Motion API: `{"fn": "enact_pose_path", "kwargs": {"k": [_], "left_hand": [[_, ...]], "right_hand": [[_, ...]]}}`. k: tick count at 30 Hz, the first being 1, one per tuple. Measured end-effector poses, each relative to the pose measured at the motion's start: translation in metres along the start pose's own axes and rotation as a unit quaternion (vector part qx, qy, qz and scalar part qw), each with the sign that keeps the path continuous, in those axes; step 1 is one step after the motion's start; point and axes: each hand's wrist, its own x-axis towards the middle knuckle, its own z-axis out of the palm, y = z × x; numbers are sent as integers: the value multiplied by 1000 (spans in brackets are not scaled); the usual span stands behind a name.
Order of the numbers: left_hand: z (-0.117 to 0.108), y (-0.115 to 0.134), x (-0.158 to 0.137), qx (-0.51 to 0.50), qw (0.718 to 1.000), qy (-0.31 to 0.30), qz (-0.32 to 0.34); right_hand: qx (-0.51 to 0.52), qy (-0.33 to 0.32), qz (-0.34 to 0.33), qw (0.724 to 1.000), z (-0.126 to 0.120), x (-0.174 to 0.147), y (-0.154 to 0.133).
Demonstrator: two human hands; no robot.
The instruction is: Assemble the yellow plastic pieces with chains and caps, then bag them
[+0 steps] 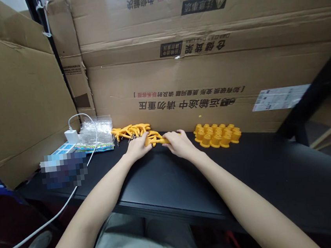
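In front of the cardboard wall, both my hands are closed on yellow plastic between them. My left hand (138, 147) pinches one end, its fingers partly hidden. My right hand (181, 143) grips the other end. The held yellow corkscrew (154, 141) shows only in part, so I cannot tell whether it is one piece or two touching. Behind my left hand lies a pile of yellow corkscrews (130, 130) with thin metal spirals. To the right of my right hand, several yellow flared cups (215, 135) stand close together in rows.
Left of the pile lie clear plastic bags (95, 133). A white charger (71, 136) with a white cable (68, 202) sits on a power strip (63, 149), beside a blurred-out item (64, 170). Cardboard (160, 73) walls the back of the black tabletop (171, 182).
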Motion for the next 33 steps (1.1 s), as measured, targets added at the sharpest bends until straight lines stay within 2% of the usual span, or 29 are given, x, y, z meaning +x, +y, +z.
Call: {"fn": "enact_pose_path", "kwargs": {"k": [6, 12, 15, 19, 22, 24, 26, 29, 31, 33], "left_hand": [[-1, 1, 0, -9, 1000, -5, -24], [-2, -1, 0, -24, 999, 18, -45], [-2, 0, 0, -32, 998, 29, -54], [-2, -1, 1, -36, 996, 40, -74], [0, -5, 3, -33, 995, 44, -85], [1, -7, 4, -28, 995, 40, -90], [1, -9, 4, -26, 995, 37, -94], [1, -10, 3, -37, 994, 49, -88], [1, -10, 2, -49, 993, 62, -87], [0, -9, 2, -59, 991, 75, -91]], "right_hand": [[-87, 48, -3, 995, -8, 2, -7], [-86, 55, 24, 995, -9, -1, 3], [-84, 72, 72, 991, -11, -2, 13], [-90, 121, 180, 972, -22, -5, 35], [-102, 152, 276, 944, -35, -13, 57], [-104, 150, 356, 917, -44, -22, 73], [-99, 97, 444, 885, -52, -32, 89], [-71, -23, 558, 827, -54, -46, 114], [-72, -34, 600, 796, -48, -55, 132], [-97, -3, 615, 783, -36, -62, 148]]}}
